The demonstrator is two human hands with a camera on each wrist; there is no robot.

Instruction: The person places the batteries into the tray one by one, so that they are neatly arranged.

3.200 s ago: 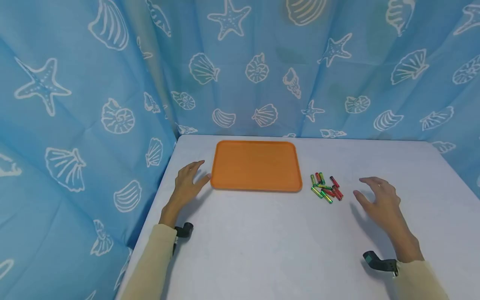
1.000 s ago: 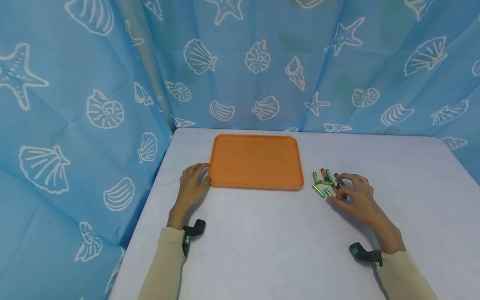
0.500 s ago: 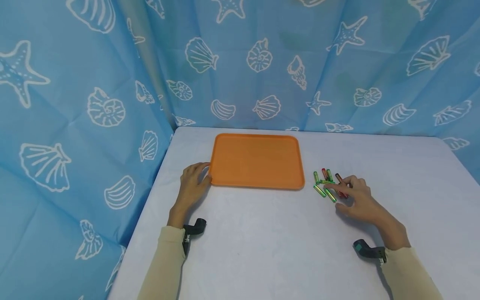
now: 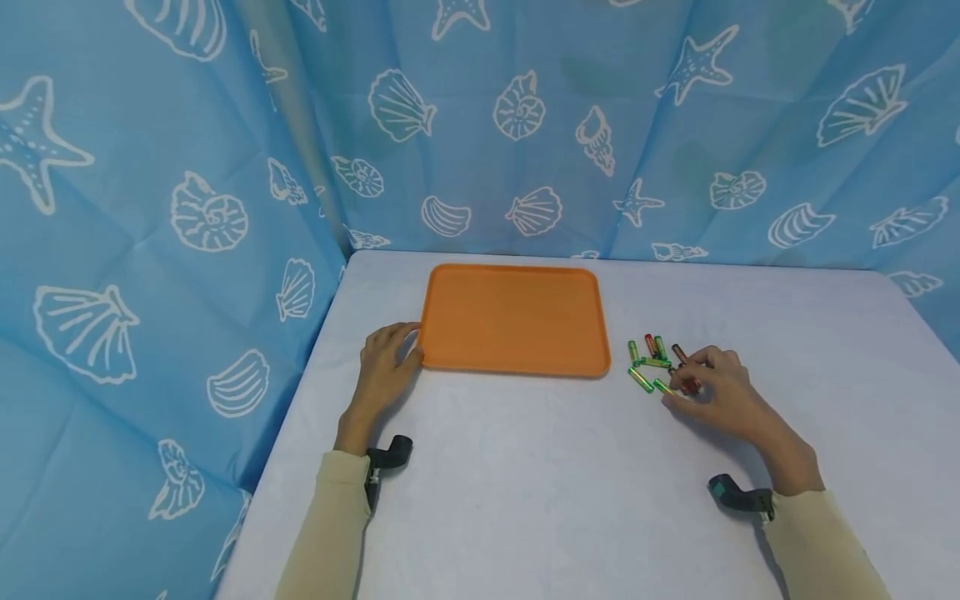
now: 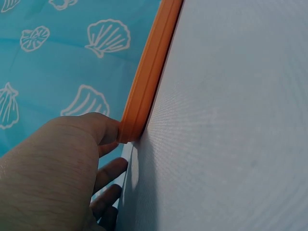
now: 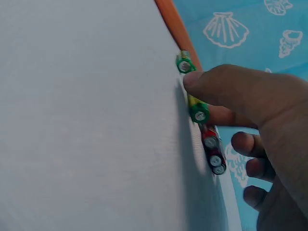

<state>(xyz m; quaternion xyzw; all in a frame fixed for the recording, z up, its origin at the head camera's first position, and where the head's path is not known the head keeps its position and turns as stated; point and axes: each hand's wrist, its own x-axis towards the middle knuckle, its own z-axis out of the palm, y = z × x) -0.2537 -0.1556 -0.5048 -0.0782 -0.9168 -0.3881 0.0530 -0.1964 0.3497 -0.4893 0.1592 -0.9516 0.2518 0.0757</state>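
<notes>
Toward the left, the left hand (image 4: 384, 367), loosely bent, touches the orange tray (image 4: 517, 321) at its left edge; right of that, the right hand (image 4: 720, 393) has thumb and forefinger about a green battery (image 4: 663, 386), whether gripping I cannot tell; other batteries (image 4: 641, 380) lie near.

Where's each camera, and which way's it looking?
Head: on the person's head, facing forward and down at the orange tray and batteries; left hand, right hand and sleeves show.
Left wrist: on that wrist, facing the tray's edge; left hand shows.
Right wrist: on that wrist, facing the batteries; right hand shows.
Head and right wrist share the batteries, right hand and tray.
</notes>
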